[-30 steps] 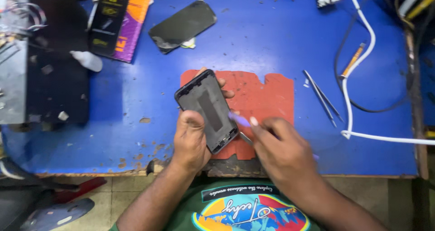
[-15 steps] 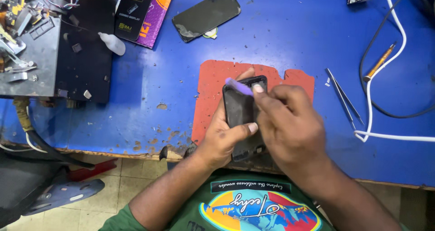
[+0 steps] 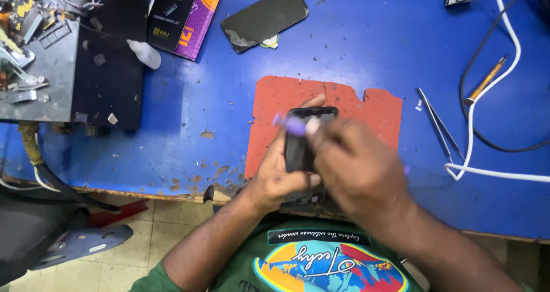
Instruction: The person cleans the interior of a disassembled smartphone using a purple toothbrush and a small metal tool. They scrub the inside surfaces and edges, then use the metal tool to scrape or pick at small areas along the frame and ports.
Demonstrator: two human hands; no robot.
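My left hand (image 3: 277, 174) grips a dark phone body (image 3: 302, 140) from its left side, holding it over the red-brown work mat (image 3: 338, 100) on the blue table. My right hand (image 3: 358, 169) is blurred with motion and covers the phone's right half. It pinches a small purple tool (image 3: 292, 125) whose tip lies at the phone's upper left corner. The lower part of the phone is hidden behind both hands.
A loose dark screen panel (image 3: 264, 18) lies at the back, beside a black and purple box (image 3: 183, 14) and a small white bottle (image 3: 144, 54). Tweezers (image 3: 438, 123), a white cable (image 3: 487, 120) and an orange-handled tool (image 3: 486, 81) lie right. A black machine block (image 3: 69, 63) stands left.
The phone has been turned more upright in my left hand. My right hand with the purple tool has moved from the phone's lower right up to its top left.
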